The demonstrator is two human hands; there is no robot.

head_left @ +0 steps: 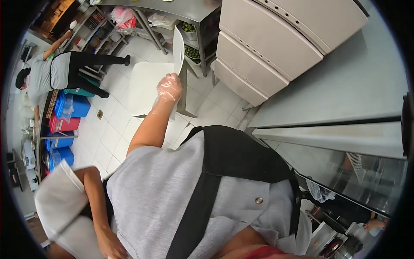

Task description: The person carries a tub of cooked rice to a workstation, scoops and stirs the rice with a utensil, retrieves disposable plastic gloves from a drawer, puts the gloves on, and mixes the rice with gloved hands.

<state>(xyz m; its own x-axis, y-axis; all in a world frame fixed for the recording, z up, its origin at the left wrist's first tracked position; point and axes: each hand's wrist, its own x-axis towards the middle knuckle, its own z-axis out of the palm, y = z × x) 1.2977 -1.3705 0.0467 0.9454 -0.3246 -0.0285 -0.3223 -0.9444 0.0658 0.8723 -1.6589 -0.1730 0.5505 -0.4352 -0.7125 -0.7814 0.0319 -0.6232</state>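
Note:
My left hand (169, 87), in a clear plastic glove, is closed around the backrest of a white chair (142, 82). The backrest (178, 47) sticks out past the fist on the far side, and the pale seat lies to the left of it. The chair stands on the tiled floor, with its legs partly hidden. My grey shirt and black apron fill the lower middle of the view. I do not see my right hand; my body and the lower edge of the frame leave it out.
A metal table (189, 9) with limes beneath stands past the chair. Beige drawers (267, 47) and a large steel appliance (319, 86) are on the right. Left are blue bins (77, 105), a red bin (64, 124) and a person (60, 71). Another person's arm (97, 207) is close by.

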